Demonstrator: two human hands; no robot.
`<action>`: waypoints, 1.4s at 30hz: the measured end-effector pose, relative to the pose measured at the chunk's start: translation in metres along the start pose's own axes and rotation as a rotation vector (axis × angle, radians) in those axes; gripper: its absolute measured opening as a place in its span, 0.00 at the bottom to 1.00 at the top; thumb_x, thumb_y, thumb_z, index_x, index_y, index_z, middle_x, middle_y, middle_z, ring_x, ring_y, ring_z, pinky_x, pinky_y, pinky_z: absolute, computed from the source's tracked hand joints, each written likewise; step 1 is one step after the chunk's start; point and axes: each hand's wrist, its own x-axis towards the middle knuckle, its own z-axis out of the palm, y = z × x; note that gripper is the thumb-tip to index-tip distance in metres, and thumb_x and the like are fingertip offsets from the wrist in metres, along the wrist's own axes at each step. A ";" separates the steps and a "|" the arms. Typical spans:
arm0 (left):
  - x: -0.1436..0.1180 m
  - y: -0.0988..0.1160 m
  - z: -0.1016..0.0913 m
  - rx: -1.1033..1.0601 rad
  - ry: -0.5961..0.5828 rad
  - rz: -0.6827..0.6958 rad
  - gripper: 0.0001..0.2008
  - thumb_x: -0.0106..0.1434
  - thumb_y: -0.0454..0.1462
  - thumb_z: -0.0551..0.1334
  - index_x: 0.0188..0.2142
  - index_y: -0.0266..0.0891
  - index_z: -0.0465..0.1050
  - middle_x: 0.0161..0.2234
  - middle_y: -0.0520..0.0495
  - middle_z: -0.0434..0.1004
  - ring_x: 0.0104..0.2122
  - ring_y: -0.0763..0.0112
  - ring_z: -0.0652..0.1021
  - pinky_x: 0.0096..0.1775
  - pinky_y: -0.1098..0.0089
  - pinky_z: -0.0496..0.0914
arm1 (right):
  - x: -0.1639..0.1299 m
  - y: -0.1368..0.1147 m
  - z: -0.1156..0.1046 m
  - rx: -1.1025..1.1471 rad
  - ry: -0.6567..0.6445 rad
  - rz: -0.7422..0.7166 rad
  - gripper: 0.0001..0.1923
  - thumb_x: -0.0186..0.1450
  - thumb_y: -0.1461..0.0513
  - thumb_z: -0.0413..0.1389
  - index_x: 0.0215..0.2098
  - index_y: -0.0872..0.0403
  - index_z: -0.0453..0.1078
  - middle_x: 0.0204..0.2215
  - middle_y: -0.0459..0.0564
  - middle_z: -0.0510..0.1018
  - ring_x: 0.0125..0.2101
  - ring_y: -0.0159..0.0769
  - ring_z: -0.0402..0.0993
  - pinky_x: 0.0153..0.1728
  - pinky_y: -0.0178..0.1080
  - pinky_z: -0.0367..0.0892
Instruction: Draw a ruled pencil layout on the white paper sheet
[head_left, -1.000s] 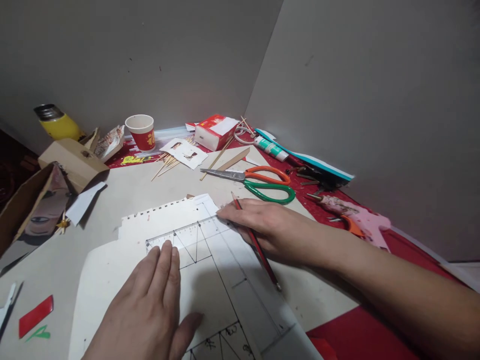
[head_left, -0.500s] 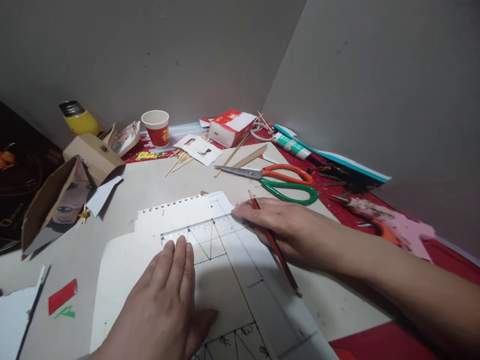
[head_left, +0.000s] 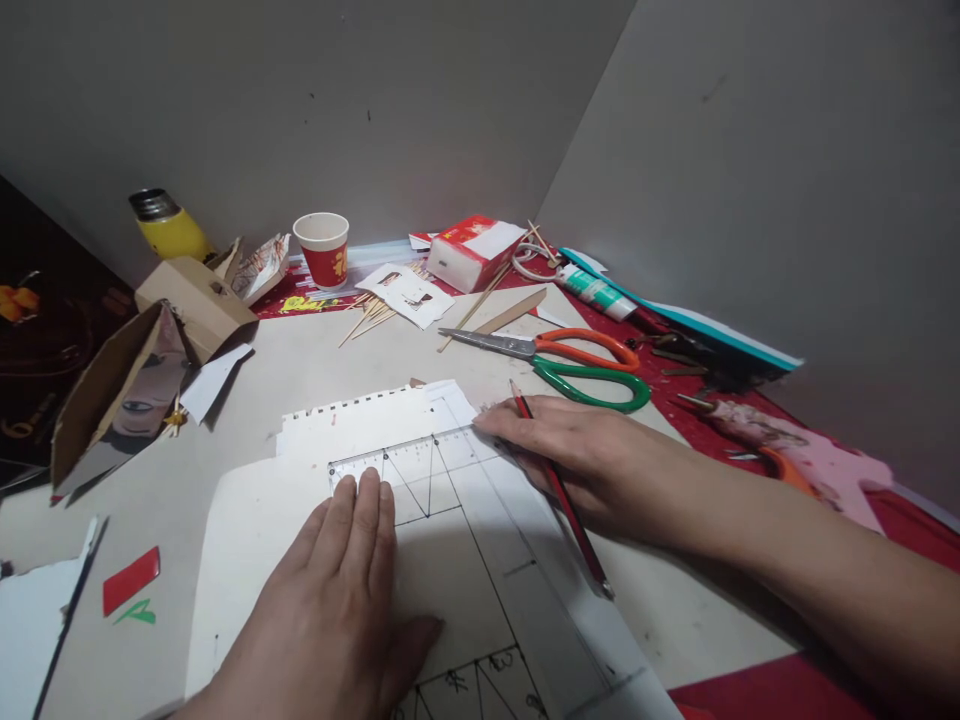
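Observation:
My left hand (head_left: 330,590) lies flat on a sheet of paper (head_left: 442,590) marked with ruled lines and triangles. Its fingertips press a clear ruler (head_left: 409,450) set along the upper edge of the drawing. At the ruler's right end, the fingertips of my right hand (head_left: 570,450) touch the paper. A dark red pencil (head_left: 562,500) is tucked between that hand's fingers, its sharpened tip pointing away from me. Part of the ruler is hidden under my left fingers. Beneath the drawing lies another sheet with a torn, perforated edge (head_left: 337,412).
Scissors (head_left: 547,355) with orange and green handles lie beyond my right hand. A paper cup (head_left: 321,262), a red tissue pack (head_left: 474,255) and thin sticks (head_left: 367,322) stand farther back. Cut cardboard (head_left: 196,305) is at left, a pink glue gun (head_left: 787,445) at right.
The view has shifted slightly, so everything sits a little farther right. Both hands, the ruler and the pencil keep their places on the paper.

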 end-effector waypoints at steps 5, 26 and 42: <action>-0.003 0.001 0.000 -0.010 -0.007 -0.005 0.31 0.69 0.48 0.53 0.55 0.16 0.69 0.54 0.18 0.75 0.49 0.39 0.81 0.41 0.54 0.82 | 0.000 -0.001 0.000 0.013 0.006 0.009 0.18 0.72 0.66 0.50 0.58 0.54 0.70 0.46 0.60 0.80 0.45 0.45 0.78 0.43 0.44 0.76; -0.012 0.003 0.006 -0.105 -0.071 -0.058 0.34 0.65 0.45 0.60 0.61 0.18 0.62 0.60 0.18 0.69 0.56 0.36 0.77 0.46 0.51 0.80 | -0.003 0.002 0.000 0.038 -0.034 0.017 0.22 0.69 0.68 0.52 0.61 0.51 0.68 0.49 0.59 0.79 0.48 0.44 0.77 0.47 0.45 0.75; -0.001 0.010 0.002 -0.008 -0.074 -0.106 0.32 0.56 0.43 0.60 0.53 0.16 0.71 0.54 0.20 0.74 0.51 0.37 0.79 0.42 0.54 0.82 | 0.000 -0.001 0.000 0.027 -0.023 0.009 0.22 0.69 0.67 0.52 0.60 0.51 0.69 0.48 0.59 0.80 0.46 0.46 0.79 0.44 0.45 0.77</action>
